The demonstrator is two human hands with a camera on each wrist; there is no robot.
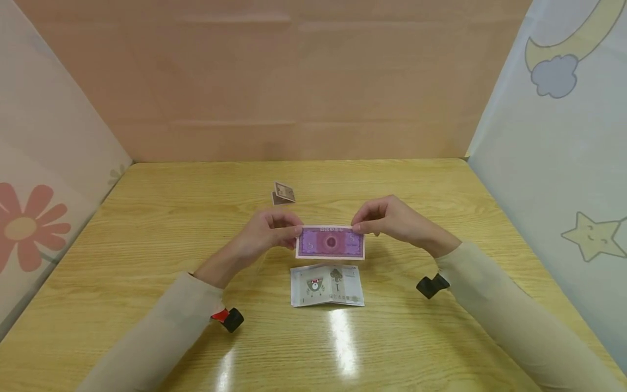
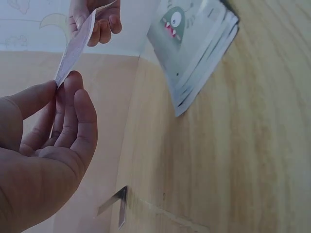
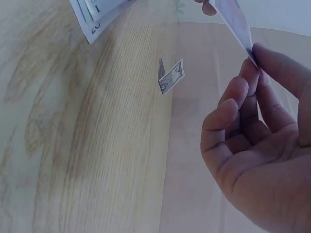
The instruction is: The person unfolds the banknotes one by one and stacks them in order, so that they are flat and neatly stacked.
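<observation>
A purple play banknote marked 5 is stretched flat above the table, between both hands. My left hand pinches its left end between thumb and fingers. At the other end, the thumb and fingers of my right hand pinch its upper right corner. Below the note, nearer to me, lies a stack of pale play banknotes with a central crease; a green monster is printed on the top one. Behind the hands, a small folded brown banknote stands partly open on the table.
The wooden table meets an orange-brown back wall. Pale printed walls stand at the left and right. A black wrist device hangs under the right sleeve, another black device under the left.
</observation>
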